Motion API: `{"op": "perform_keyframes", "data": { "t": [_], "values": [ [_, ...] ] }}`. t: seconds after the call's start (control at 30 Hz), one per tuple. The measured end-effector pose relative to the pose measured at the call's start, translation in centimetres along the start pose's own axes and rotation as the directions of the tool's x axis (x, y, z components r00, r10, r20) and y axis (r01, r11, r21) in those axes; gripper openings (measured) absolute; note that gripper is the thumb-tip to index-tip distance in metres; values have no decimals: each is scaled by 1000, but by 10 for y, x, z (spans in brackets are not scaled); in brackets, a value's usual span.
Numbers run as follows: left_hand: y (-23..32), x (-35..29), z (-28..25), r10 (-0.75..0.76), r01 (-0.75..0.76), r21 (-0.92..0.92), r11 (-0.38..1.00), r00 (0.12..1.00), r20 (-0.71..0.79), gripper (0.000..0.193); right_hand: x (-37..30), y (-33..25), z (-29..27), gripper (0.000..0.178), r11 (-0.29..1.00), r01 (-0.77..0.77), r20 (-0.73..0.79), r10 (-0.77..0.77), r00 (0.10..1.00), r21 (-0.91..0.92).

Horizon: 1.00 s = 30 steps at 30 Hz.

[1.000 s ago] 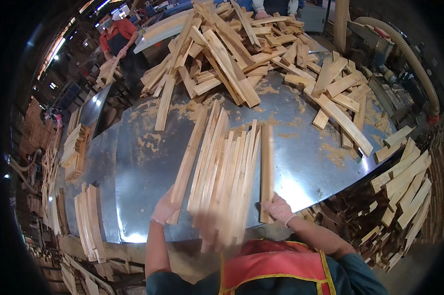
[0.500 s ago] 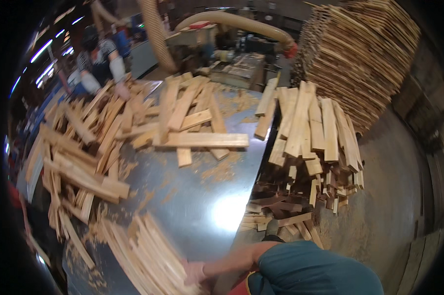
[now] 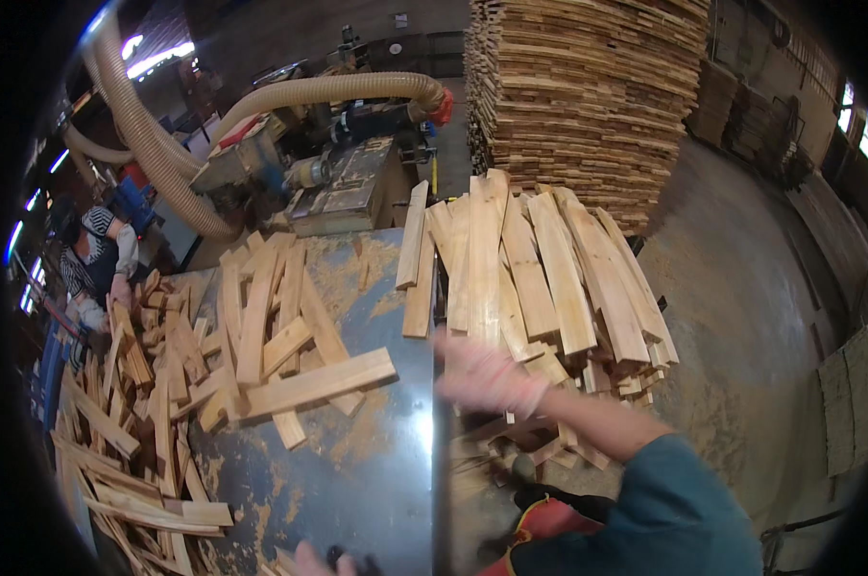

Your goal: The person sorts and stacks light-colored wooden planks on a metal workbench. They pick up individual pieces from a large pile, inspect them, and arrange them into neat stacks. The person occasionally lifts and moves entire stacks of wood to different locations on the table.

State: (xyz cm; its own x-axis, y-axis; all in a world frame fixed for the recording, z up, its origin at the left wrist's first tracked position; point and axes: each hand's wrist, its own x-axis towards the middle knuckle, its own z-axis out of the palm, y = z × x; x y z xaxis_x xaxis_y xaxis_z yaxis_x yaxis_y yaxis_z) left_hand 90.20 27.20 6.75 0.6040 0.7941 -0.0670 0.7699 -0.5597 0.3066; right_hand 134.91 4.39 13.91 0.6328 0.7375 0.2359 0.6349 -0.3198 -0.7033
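My right hand point(image 3: 492, 376), in a pale glove, reaches out over the table's right edge at the near end of a pile of pale planks point(image 3: 489, 259). Its fingers look stretched out and somewhat blurred, with nothing visible in them. Only a small part of my left hand point(image 3: 321, 561) shows at the lower edge. Beside it are the ends of a few boards point(image 3: 282, 564); most of its fingers are cut off, so its grip is hidden. Short wooden boards point(image 3: 319, 382) lie crisscrossed on the metal table point(image 3: 357, 480).
More loose sticks point(image 3: 165, 509) heap along the table's left side, where a co-worker point(image 3: 98, 254) handles wood. Sawdust point(image 3: 357, 437) is scattered over the metal. Behind stand a machine point(image 3: 357, 182) with a ribbed hose point(image 3: 328, 88) and a tall stack of boards point(image 3: 588, 106).
My right hand has left the bundle of boards at the near edge and swung forward and right to the plank pile. The view has turned right, and that bundle is mostly out of sight.
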Motion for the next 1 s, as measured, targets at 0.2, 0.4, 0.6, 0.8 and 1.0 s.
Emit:
{"op": "perform_keyframes", "data": {
  "t": [0.2,0.4,0.6,0.8,1.0],
  "values": [
    [296,143,81,574,-572,-117,812,819,-16,98,-8,121,-217,90,584,-554,-236,532,813,-593],
    [514,210,127,554,-551,-63,832,820,141,115,-46,176,-227,95,510,-737,-269,709,652,-443],
    [548,242,123,411,-413,-83,907,823,393,109,-65,208,-238,94,689,-689,-338,718,609,225],
    [442,246,91,702,553,-807,208,490,517,99,-65,145,-239,93,499,-216,-140,582,801,839],
    [286,162,54,662,573,-818,-47,631,404,107,-31,53,-107,96,384,-391,157,515,843,836]
  ]
}}
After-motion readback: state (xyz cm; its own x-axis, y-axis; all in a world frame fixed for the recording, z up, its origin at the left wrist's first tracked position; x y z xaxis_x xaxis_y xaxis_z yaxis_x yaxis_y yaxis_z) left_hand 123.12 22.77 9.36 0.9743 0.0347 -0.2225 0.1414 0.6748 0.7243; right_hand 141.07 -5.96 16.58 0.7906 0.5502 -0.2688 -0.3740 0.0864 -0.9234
